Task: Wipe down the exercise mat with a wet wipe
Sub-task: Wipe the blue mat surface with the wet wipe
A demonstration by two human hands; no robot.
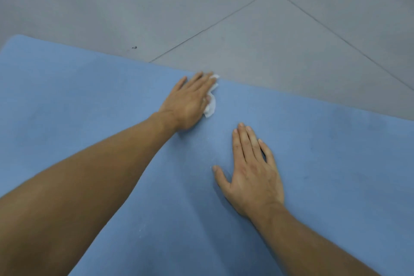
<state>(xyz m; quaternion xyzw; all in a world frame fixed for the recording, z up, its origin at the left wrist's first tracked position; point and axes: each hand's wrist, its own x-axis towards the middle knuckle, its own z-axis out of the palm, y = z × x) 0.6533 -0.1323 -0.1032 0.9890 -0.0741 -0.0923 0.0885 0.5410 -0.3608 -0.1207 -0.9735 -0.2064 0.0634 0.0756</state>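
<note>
A blue exercise mat fills the lower part of the view. My left hand is stretched out flat near the mat's far edge, fingers straight, pressing a white wet wipe onto the mat. Only the wipe's right edge shows from under the palm and fingers. My right hand lies flat on the mat nearer to me, fingers straight and close together, thumb spread to the left, holding nothing.
Grey tiled floor lies beyond the mat's far edge, crossed by thin joint lines. A small dark speck sits on the floor near the mat. The mat's rounded corner is at the far left.
</note>
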